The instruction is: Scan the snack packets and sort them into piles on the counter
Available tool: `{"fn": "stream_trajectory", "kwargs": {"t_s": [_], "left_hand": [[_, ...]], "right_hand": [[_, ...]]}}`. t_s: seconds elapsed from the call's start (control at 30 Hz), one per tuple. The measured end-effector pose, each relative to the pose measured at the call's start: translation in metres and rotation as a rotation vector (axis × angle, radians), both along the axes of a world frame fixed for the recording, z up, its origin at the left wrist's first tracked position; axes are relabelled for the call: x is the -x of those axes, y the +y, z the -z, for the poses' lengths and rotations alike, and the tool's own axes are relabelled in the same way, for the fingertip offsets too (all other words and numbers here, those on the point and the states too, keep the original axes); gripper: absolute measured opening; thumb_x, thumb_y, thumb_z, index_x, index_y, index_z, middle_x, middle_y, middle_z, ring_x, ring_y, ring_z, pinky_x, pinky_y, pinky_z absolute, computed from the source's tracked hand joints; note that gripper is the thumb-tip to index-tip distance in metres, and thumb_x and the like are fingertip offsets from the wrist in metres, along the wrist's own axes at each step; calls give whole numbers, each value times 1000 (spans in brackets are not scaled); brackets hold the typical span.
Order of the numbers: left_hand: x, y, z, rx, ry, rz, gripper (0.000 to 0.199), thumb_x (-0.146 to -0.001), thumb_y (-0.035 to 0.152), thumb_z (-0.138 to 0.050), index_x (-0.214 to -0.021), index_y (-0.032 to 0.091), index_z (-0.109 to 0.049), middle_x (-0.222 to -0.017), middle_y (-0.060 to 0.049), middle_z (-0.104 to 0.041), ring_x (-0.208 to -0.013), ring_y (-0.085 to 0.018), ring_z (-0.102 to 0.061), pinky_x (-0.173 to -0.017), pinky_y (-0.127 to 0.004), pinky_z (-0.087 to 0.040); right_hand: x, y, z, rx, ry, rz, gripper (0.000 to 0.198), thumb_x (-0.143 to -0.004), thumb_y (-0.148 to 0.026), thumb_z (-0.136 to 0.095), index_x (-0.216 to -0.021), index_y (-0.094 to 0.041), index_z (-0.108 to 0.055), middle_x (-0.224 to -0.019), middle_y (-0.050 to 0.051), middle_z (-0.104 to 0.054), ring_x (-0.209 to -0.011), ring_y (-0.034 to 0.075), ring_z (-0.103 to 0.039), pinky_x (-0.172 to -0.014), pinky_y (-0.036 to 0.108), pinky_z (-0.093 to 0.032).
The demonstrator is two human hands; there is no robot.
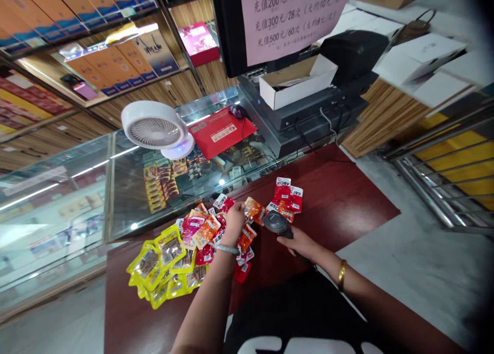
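Scanner gripped in right hand, orange packet pinched in left hand
Packet is just beside the scanner, over the brown table; best hold its face flat toward the scanner, fingertips off any printed code

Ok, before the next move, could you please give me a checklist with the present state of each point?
1. Left hand holds an orange packet: ok.
2. Right hand grips the handheld scanner: ok.
3. Scanner head is close to the held packet: ok.
4. Scanner has read a code: cannot tell.
5. Mixed packets beside the left hand lie singly: not ok, they overlap.
6. Yellow packets are away from the scanner: ok.
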State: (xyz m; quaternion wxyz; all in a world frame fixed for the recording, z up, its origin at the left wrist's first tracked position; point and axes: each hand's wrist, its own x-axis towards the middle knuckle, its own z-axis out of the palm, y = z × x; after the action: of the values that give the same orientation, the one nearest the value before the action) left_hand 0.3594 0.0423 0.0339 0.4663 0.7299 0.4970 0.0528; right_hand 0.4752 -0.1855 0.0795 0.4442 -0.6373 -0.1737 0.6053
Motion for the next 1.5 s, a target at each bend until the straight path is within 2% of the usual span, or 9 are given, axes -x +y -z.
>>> {"fn": "stream_trajectory", "kwargs": {"t_s": [0.13, 0.27, 0.47, 0.57, 0.77, 0.87, 1.0, 1.23, 1.5], "left_hand": [[-13, -3, 2, 191, -157, -82, 34, -87, 39, -51, -97, 13, -71, -79, -7, -72, -71, -17, -63, -68, -27, -49], [-34, -23, 4, 373, -256, 55, 39, -88, 42, -55, -114, 15, -68, -98, -10, -73, -78, -16, -65, -75, -29, -50], [-9, -16, -9, -336, 363, 369, 28, -83, 23, -62, -109, 22, -70, -113, -14, -65, -111, -29, -54, -97, -44, -41], [5, -10, -14, -481, 488, 540, 32, -87, 19, -53, -114, 28, -68, -115, -13, -61, -114, -30, -49, -95, -45, -39], [2, -6, -18, -518, 456, 687, 23, -78, 25, -67, -101, 27, -71, -117, -11, -60, -113, -31, -46, -96, -45, -35], [-2, -2, -21, -515, 351, 719, 11, -82, 24, -62, -89, 24, -71, -103, -11, -66, -109, -29, -50, -100, -46, -31], [-9, 1, -22, -513, 302, 719, 17, -87, 22, -54, -87, 21, -71, -85, -11, -68, -94, -25, -59, -109, -48, -22], [-34, 6, -18, -449, 197, 779, 24, -91, 26, -51, -105, 18, -68, -96, -13, -66, -95, -24, -60, -91, -34, -43], [-33, 22, -20, -488, 234, 1007, 15, -83, 22, -62, -90, 17, -75, -95, -14, -71, -100, -26, -61, -95, -38, -42]], "right_hand": [[-2, -9, 3, 18, 4, 20, 59, -70, -59, -69, -108, -17, -51, -47, -11, -47, -35, 8, -40, -39, 21, -29], [-1, -15, 11, 52, -25, -8, 58, -72, -58, -67, -109, -17, -51, -42, -13, -44, -33, 9, -39, -38, 20, -27], [1, -18, 19, 71, -34, -17, 57, -73, -57, -68, -109, -16, -51, -42, -12, -45, -33, 9, -40, -38, 21, -29], [1, -18, 22, 54, -37, -22, 56, -74, -56, -68, -110, -17, -52, -41, -12, -45, -34, 10, -41, -39, 21, -29], [3, -17, 19, 43, -30, -23, 56, -73, -58, -68, -108, -17, -51, -44, -11, -46, -35, 9, -40, -40, 21, -29], [3, -16, 15, 46, -34, -22, 57, -74, -57, -67, -110, -16, -50, -42, -12, -45, -35, 9, -40, -39, 21, -28], [3, -19, 13, 49, -34, -13, 57, -73, -57, -67, -109, -16, -50, -41, -12, -45, -35, 9, -39, -39, 21, -28], [7, -23, 16, 68, -38, 2, 50, -74, -58, -66, -99, -18, -49, -38, -11, -45, -34, 9, -39, -40, 21, -26], [7, -27, 21, 69, -53, 42, 51, -73, -56, -66, -100, -17, -48, -40, -11, -46, -34, 9, -40, -40, 21, -27]]}}
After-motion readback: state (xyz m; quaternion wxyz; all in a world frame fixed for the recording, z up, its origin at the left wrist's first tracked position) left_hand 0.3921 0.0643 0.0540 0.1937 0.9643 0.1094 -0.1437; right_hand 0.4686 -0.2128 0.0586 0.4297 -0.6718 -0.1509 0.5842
